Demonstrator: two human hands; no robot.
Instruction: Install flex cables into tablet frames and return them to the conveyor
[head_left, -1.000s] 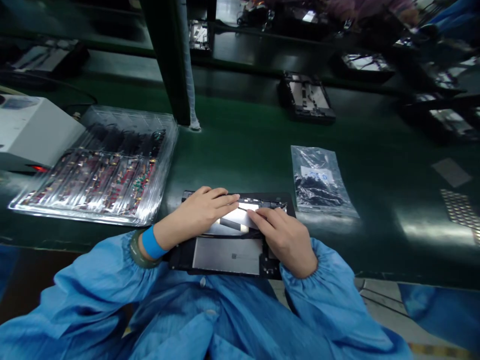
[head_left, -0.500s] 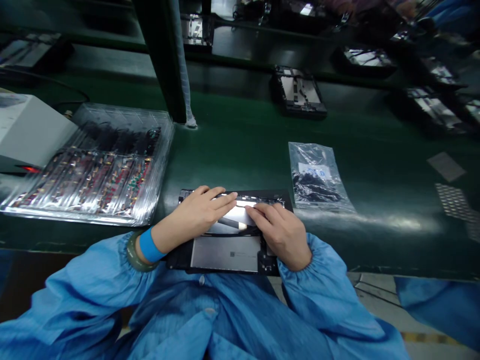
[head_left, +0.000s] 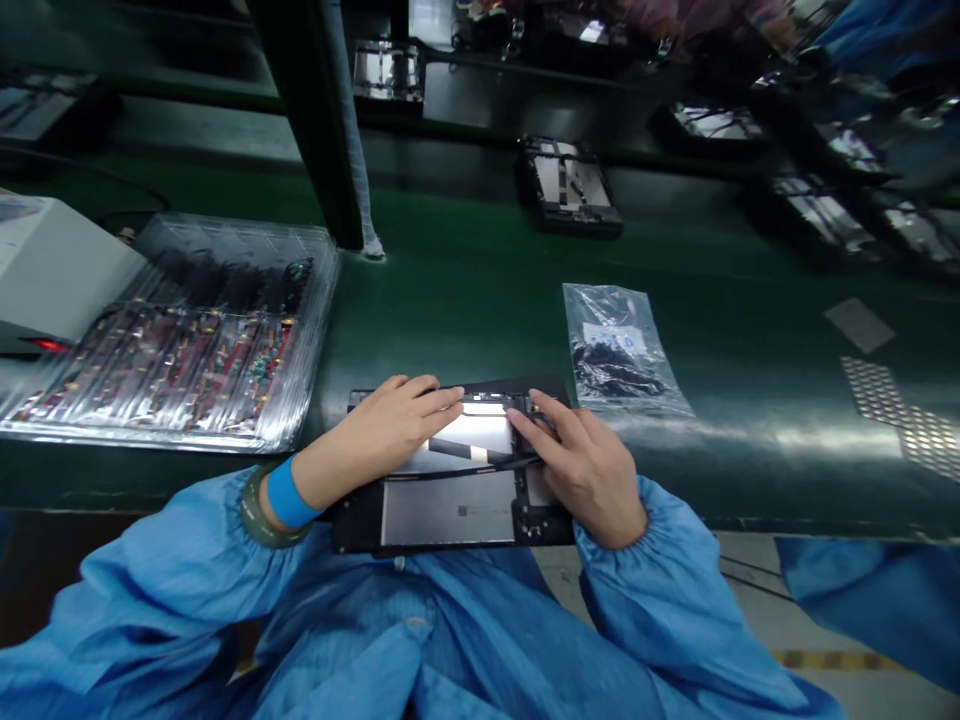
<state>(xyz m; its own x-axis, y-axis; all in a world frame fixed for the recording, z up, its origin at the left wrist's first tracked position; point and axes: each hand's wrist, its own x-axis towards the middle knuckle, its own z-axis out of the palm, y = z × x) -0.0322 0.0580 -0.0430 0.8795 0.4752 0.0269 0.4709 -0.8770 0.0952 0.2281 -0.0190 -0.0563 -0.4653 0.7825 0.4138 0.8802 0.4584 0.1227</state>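
An opened tablet-like device (head_left: 356, 525) lies in front of me at the bench's near edge, its inner parts facing up. It has silver battery-like panels (head_left: 435, 510), a dark strip with a pale end across the middle, and a thin black cable (head_left: 450, 472) running sideways. My left hand (head_left: 390, 425) rests flat on its upper left part, fingers stretched out. Over the right side is my right hand (head_left: 589, 460), with thumb and forefinger spread apart near the upper right edge; its other fingers are curled and partly hidden. I see nothing held in either hand.
Left stands a clear plastic tray (head_left: 319, 330) of small circuit parts, beside a white box (head_left: 60, 260). A clear bag (head_left: 619, 350) of black pieces lies right. Sheets of small round pieces (head_left: 874, 390) lie farther right. A post (head_left: 315, 130) and more opened devices (head_left: 574, 185) stand beyond.
My right hand has shifted a little right across the device, and its thumb and forefinger have spread. The left hand stays on the device. The whole view has shifted slightly.
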